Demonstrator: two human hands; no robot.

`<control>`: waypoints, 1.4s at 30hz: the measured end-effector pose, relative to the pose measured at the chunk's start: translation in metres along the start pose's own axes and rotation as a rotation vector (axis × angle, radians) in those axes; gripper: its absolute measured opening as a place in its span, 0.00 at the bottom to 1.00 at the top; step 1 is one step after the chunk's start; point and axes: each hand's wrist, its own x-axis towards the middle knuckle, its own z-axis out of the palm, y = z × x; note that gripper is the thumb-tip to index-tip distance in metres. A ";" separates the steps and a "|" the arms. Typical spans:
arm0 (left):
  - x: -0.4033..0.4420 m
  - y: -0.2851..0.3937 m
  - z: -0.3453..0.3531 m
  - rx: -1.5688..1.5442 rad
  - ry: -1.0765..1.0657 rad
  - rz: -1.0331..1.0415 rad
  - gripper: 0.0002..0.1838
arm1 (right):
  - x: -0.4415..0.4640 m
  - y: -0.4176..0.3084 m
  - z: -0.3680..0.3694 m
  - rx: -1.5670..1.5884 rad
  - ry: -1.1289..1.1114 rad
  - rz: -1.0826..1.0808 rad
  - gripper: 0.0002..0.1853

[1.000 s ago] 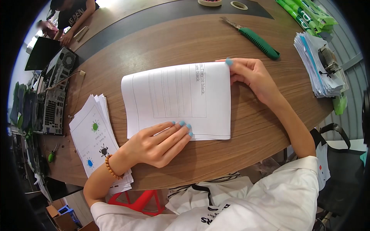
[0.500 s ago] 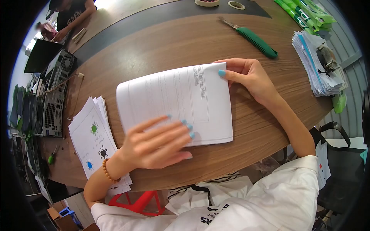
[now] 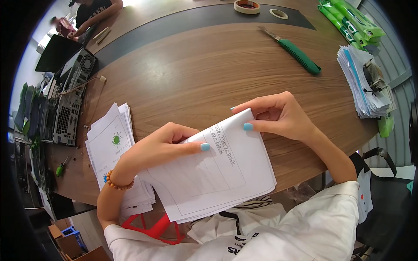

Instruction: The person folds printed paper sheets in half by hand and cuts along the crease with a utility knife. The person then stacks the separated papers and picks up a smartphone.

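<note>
Folded printed sheets (image 3: pixel 226 182) hang tilted over the table's near edge, with the words "They're black" on top. My left hand (image 3: pixel 161 150) grips their upper left edge, thumb on the front and fingers hidden behind. At the upper right corner my right hand (image 3: pixel 281 117) pinches the paper between thumb and fingers. Left of the sheets lies a stack of worksheets (image 3: pixel 106 137) printed with coloured splats, partly under my left forearm.
A green-handled knife (image 3: pixel 300 56) lies at the upper right. Tape rolls (image 3: pixel 278 14) sit at the back. A bundle of papers (image 3: pixel 357 87) and green packets (image 3: pixel 348 21) are at right. An opened computer case (image 3: pixel 69 100) stands left. Another person (image 3: pixel 93 11) sits at the far left.
The folded sheets have come toward me and tilted past the near edge. My left hand, which was over the page's surface, now grips the edge. My right hand moved nearer, still holding the corner.
</note>
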 end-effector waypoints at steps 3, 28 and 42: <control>0.004 -0.003 0.001 -0.061 0.035 -0.006 0.22 | 0.001 -0.003 0.002 -0.035 0.029 0.024 0.17; 0.008 -0.005 -0.003 0.017 0.262 0.104 0.15 | 0.005 0.010 0.002 0.009 0.188 -0.025 0.14; 0.003 -0.008 -0.016 -0.203 0.494 0.228 0.15 | 0.005 0.007 -0.006 -0.080 0.183 0.039 0.16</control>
